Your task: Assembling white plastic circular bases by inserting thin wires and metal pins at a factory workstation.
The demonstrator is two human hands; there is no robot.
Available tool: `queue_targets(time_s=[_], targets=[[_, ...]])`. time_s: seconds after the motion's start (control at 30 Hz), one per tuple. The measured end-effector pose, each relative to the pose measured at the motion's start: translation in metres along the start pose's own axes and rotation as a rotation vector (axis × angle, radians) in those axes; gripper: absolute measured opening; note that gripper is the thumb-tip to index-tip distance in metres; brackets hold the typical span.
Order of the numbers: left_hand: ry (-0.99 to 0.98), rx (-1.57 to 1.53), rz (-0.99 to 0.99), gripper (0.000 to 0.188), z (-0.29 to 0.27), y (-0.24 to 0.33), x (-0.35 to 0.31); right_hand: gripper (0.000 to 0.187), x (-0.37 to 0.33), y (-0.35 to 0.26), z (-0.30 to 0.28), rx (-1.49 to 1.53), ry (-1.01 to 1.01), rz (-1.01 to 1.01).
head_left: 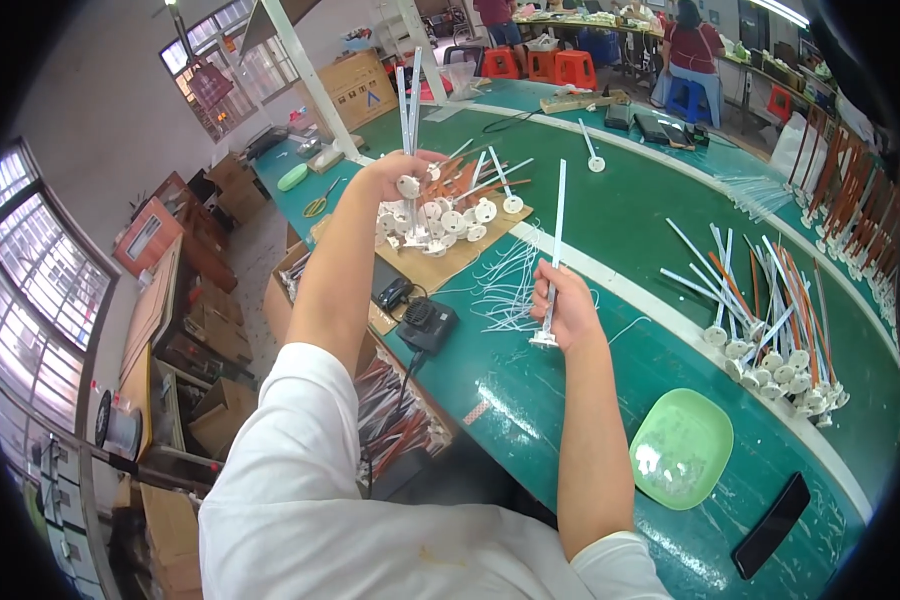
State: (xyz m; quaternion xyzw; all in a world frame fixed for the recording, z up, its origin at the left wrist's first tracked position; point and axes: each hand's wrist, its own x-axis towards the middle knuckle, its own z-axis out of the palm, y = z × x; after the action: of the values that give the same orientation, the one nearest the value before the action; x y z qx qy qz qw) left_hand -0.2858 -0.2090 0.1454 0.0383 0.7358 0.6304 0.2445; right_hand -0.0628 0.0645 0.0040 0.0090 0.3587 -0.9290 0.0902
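My right hand (570, 302) is closed around a long, flat white strip (560, 205), held upright with its round white base just below my fingers. Farther off on the left, my left hand (402, 178) grips two or so similar white strips (410, 105) that stick up above it; a white disc shows at its near side. Under and beside that hand lies a pile of round white bases (450, 225) with white and brown strips, on a sheet of cardboard (490, 240). Between the hands is a tangle of thin white cords (510, 285).
A black boxy device (427, 322) with a cable sits at the table edge. On the right are a green tray (682, 450), a black phone (773, 525) and another bunch of strips (770, 350). Yellow-handled scissors (317, 205) lie far left. People sit in the background.
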Motion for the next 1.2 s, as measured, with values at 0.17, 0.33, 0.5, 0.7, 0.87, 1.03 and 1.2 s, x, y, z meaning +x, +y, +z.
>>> queue_targets(time_s=[0.17,0.33,0.5,0.7,0.87,1.03,1.2], targets=[[-0.031,0.107,0.327,0.055,0.038,0.023,-0.040,0.021,-0.007,-0.022,0.022,-0.139,0.096,-0.129],[-0.067,0.302,0.543,0.054,0.117,0.051,-0.119,0.021,-0.038,-0.053,0.045,-0.091,0.162,-0.310],[-0.159,0.301,0.657,0.054,0.184,0.028,-0.159,0.028,-0.067,-0.078,0.066,-0.370,0.265,-0.541],[-0.327,0.215,0.648,0.057,0.244,-0.028,-0.150,0.059,-0.071,-0.066,0.068,-0.559,0.116,-0.764],[-0.253,0.182,0.666,0.067,0.256,-0.033,-0.157,0.046,-0.080,-0.072,0.061,-0.458,0.012,-0.673],[-0.249,0.080,0.503,0.049,0.239,-0.050,-0.148,0.023,-0.080,-0.075,0.056,-0.611,0.083,-0.553],[-0.282,0.160,0.404,0.024,0.225,-0.068,-0.161,0.026,-0.094,-0.092,0.054,-0.630,0.203,-0.557]])
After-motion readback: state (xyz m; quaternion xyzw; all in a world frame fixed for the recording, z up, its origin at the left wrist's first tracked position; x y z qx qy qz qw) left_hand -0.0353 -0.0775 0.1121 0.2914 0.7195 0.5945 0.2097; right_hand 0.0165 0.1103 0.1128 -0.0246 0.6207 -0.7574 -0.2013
